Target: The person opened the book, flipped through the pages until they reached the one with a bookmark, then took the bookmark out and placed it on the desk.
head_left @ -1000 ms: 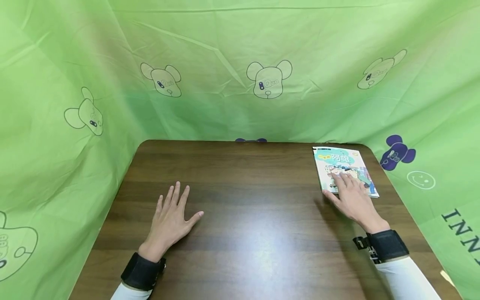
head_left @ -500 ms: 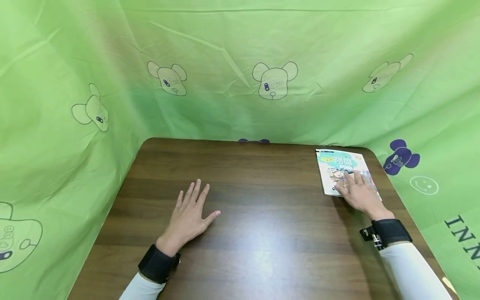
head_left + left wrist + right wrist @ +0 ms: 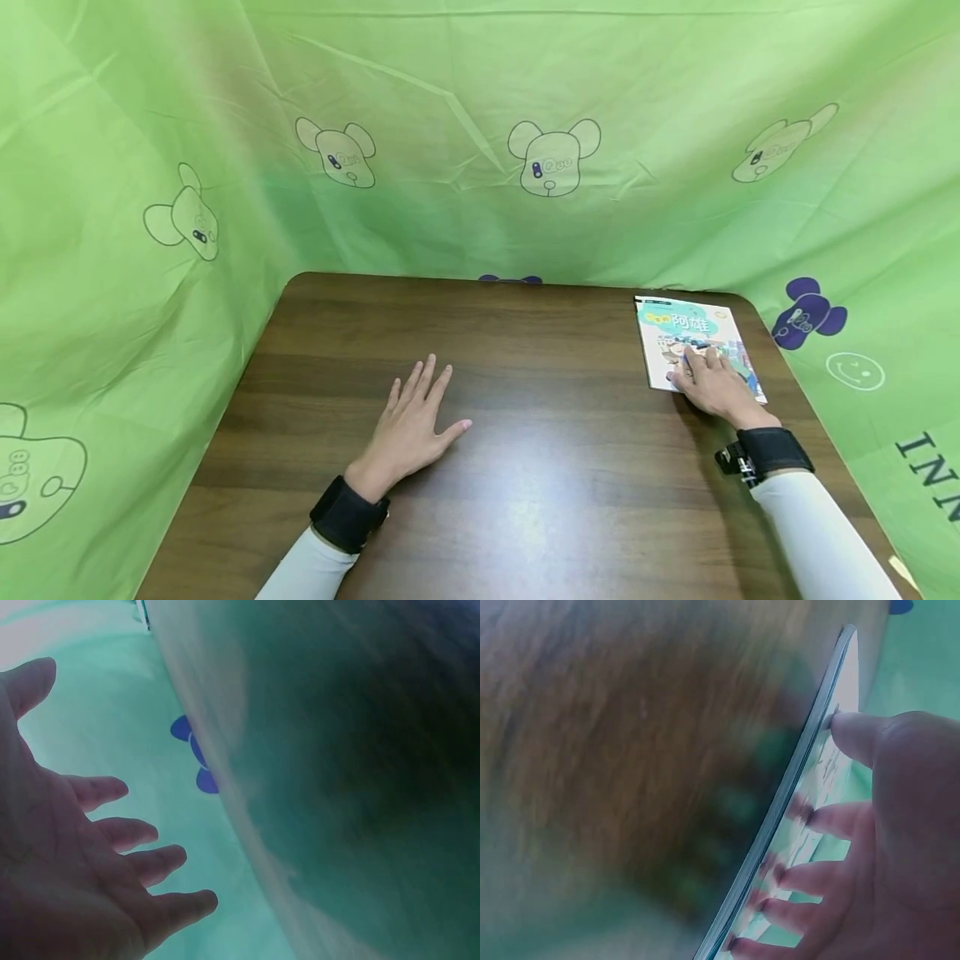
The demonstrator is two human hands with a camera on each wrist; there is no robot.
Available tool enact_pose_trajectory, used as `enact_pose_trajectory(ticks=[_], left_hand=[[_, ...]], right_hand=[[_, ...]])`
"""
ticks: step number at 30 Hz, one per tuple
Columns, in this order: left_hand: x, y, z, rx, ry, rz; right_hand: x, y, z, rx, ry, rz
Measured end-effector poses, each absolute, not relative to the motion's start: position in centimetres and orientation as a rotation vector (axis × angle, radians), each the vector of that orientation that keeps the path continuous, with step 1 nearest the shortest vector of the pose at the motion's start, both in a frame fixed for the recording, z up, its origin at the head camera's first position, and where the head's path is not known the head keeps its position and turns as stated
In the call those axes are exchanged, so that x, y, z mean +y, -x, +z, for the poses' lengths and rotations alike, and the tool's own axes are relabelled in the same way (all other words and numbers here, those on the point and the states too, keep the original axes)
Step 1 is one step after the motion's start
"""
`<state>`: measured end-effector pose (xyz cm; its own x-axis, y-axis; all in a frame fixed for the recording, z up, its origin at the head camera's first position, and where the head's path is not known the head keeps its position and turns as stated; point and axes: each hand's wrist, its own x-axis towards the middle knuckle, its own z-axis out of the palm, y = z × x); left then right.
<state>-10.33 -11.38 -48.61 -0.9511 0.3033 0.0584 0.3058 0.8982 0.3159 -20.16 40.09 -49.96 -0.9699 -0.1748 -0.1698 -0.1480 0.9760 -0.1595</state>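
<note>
A thin picture book [image 3: 678,333] with a white and light-blue illustrated cover lies at the back right corner of the brown table. On the lower part of its cover rests my right hand [image 3: 716,387], fingers spread; in the right wrist view the fingertips [image 3: 780,874] touch the glossy cover and the thumb lies near the book's edge [image 3: 772,802]. My left hand [image 3: 408,429] is held palm down over the middle left of the table, fingers spread and holding nothing. The left wrist view shows that hand's palm [image 3: 67,855] with straight, separated fingers.
The wood-grain table [image 3: 525,367] has rounded back corners and a bright reflection at its front middle. A green cloth [image 3: 450,167] printed with bear heads hangs behind and along both sides. Black bands [image 3: 348,512] circle both wrists.
My left hand has moved to the right across the table. The right hand has shifted slightly on the cover, with its thumb now over the book. The head view has shifted a little.
</note>
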Motion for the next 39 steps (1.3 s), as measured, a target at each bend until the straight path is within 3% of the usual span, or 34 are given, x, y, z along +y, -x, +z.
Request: enact_pose_trajectory(ticks=[39], left_hand=[[-8.3, 10.5, -49.9, -3.057, 0.619, -0.594]], right_hand=[[20.0, 14.1, -50.7, 3.163, 0.426, 0.050]])
